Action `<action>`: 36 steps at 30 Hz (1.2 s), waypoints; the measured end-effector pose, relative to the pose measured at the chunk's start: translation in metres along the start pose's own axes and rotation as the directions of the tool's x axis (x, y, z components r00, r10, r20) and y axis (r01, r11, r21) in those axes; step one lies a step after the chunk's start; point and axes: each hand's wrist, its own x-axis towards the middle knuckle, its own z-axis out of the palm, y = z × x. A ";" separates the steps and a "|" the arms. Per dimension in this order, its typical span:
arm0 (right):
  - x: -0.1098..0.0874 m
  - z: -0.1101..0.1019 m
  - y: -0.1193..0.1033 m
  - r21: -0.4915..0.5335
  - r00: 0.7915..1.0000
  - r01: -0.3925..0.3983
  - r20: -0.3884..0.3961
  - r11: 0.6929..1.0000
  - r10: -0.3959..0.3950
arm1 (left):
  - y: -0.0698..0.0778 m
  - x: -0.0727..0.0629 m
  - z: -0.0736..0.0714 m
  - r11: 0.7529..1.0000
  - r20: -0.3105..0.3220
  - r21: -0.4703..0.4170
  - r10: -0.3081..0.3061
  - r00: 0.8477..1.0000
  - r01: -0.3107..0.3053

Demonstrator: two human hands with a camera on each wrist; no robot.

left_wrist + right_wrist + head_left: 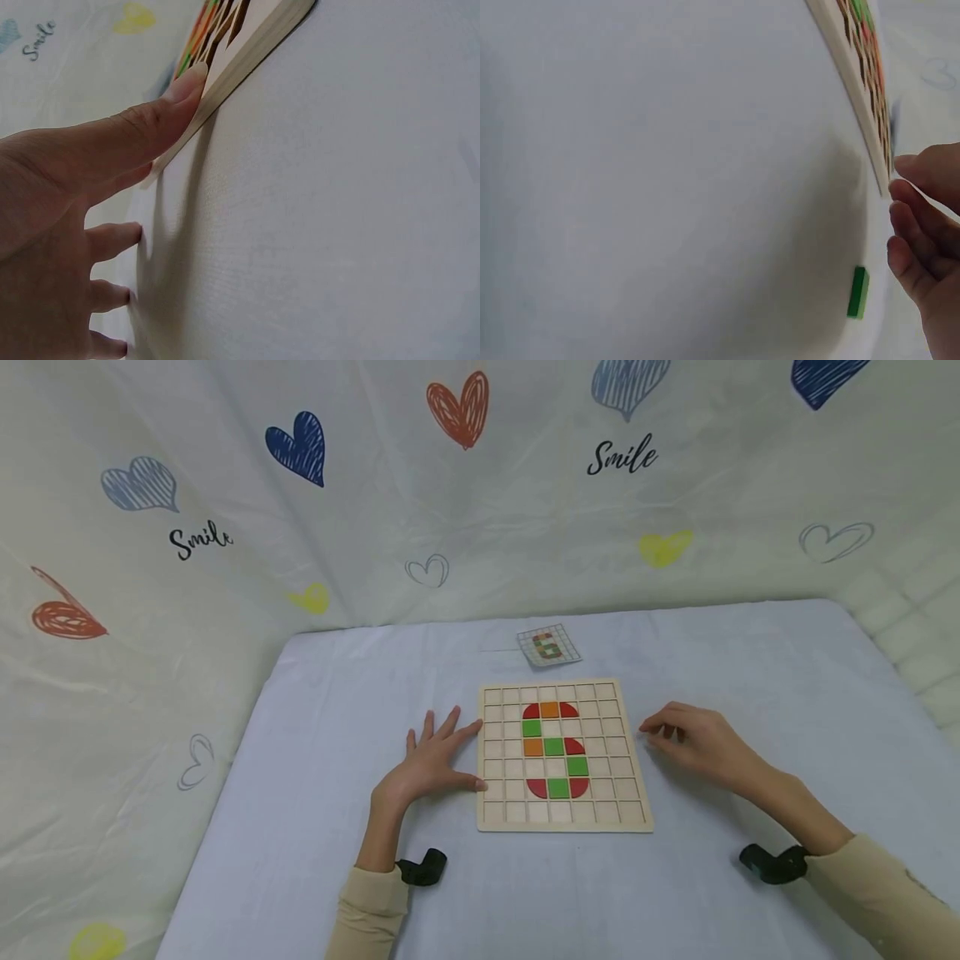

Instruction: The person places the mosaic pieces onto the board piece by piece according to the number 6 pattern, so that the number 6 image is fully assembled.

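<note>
A pale wooden grid board (615,810) lies flat, with red rounded pieces, orange squares and green squares (553,747) set in its cells in an S-like shape. At the board's left edge, my left hand (427,764) has its fingers spread. Its thumb (184,86) overlaps the rim in the left wrist view. My right hand (697,743) hovers just right of the board, fingers loosely bent, nothing visible in them. Below its fingers (904,262), a green block (858,292) sits on the table in the right wrist view; the hand hides it in the head view.
Behind the board lies a small card (549,647) printed with a grid and a similar coloured shape. A white cloth covers the table (300,827). At the back hangs a curtain (525,518) with hearts and "Smile" lettering. Each wrist wears a black device (423,867).
</note>
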 end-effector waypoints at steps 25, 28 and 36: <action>-0.021 -0.018 0.034 -0.055 0.965 -0.254 0.053 0.966 0.257 | -0.002 -0.001 0.001 1.000 0.001 0.010 -0.008 1.000 0.008; -0.022 -0.017 0.035 -0.050 0.964 -0.259 0.055 0.964 0.262 | -0.002 -0.002 0.002 1.000 -0.001 0.004 -0.007 1.000 0.007; -0.021 -0.015 0.035 -0.061 0.965 -0.253 0.049 0.965 0.256 | 0.000 -0.001 0.002 1.000 -0.007 0.007 -0.005 1.000 0.005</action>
